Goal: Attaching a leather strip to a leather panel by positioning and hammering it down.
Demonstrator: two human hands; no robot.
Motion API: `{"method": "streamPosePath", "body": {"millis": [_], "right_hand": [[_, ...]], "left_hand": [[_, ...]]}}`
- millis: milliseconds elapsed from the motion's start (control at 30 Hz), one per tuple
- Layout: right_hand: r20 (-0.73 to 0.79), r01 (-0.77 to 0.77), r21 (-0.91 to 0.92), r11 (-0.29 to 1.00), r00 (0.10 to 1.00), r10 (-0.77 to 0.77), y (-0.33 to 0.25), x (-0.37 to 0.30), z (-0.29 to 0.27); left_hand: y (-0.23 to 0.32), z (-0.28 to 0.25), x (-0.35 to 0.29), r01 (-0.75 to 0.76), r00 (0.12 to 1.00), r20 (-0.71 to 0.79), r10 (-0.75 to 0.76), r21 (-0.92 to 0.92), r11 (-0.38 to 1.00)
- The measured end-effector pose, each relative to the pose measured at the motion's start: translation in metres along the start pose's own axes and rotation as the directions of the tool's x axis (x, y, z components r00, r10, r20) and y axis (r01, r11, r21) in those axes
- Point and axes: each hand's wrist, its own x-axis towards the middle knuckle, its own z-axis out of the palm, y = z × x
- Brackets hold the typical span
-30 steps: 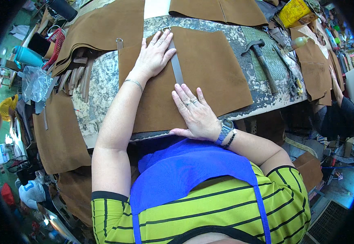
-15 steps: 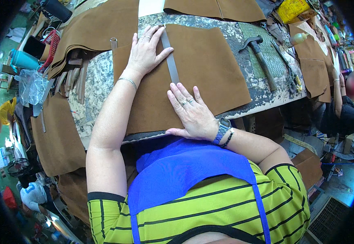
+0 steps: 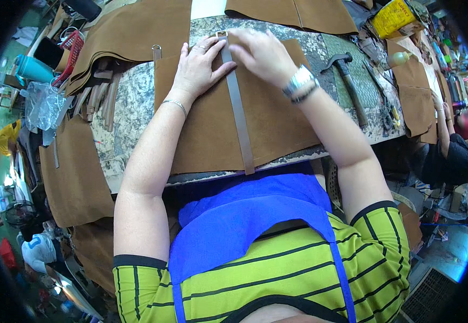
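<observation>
A brown suede-like leather panel (image 3: 207,137) lies on the worn tabletop before me. A narrow grey-brown strap (image 3: 238,116) runs down it, from a metal buckle (image 3: 221,34) at the far edge to just past the near edge. My left hand (image 3: 204,64) lies flat on the panel with fingers apart, its fingertips and thumb against the strap beside the buckle. My right hand (image 3: 263,56) hovers over the strap's far end, just right of the buckle. Motion blurs its fingers, so whether they grip anything cannot be told.
A hammer (image 3: 348,86) rests on a green mat (image 3: 331,48) at right, with pliers-like tools (image 3: 387,97) beyond it. A second strap with a ring (image 3: 157,52) pokes out at the panel's left edge. Stacked brown leather (image 3: 131,32) lies far left. A co-worker (image 3: 444,156) sits at far right.
My right hand has moved from the strap's lower part up to its far end, uncovering the lower strap. My left hand stays near the buckle.
</observation>
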Motion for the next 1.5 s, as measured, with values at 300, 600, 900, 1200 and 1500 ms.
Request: {"method": "streamPosePath", "body": {"millis": [300, 600, 900, 1200, 1500], "right_hand": [[0.097, -0.017, 0.024, 1.0, 0.995, 0.015, 0.041, 0.049, 0.041], [0.057, 0.069, -0.079, 0.995, 0.996, -0.065, 0.041, 0.049, 0.043], [0.008, 0.129, -0.026, 0.991, 0.992, -0.129, 0.057, 0.047, 0.047], [-0.099, -0.013, -0.22, 0.975, 0.995, -0.009, 0.096, -0.064, -0.086], [-0.221, -0.602, -0.437, 0.668, 0.792, 0.569, 0.106, -0.199, -0.129]], "left_hand": [[-0.001, 0.001, 0.0, 0.034, 0.997, 0.064, -0.035, 0.021, 0.999], [-0.002, 0.001, 0.0, 0.027, 0.999, 0.029, -0.027, -0.003, 1.0], [-0.005, 0.008, 0.001, 0.005, 0.999, 0.039, -0.005, -0.021, 1.0], [-0.002, -0.008, 0.004, -0.037, 0.995, -0.095, 0.034, -0.026, 0.999], [-0.03, 0.019, 0.024, 0.204, 0.976, 0.012, -0.219, -0.413, 0.888]]}}
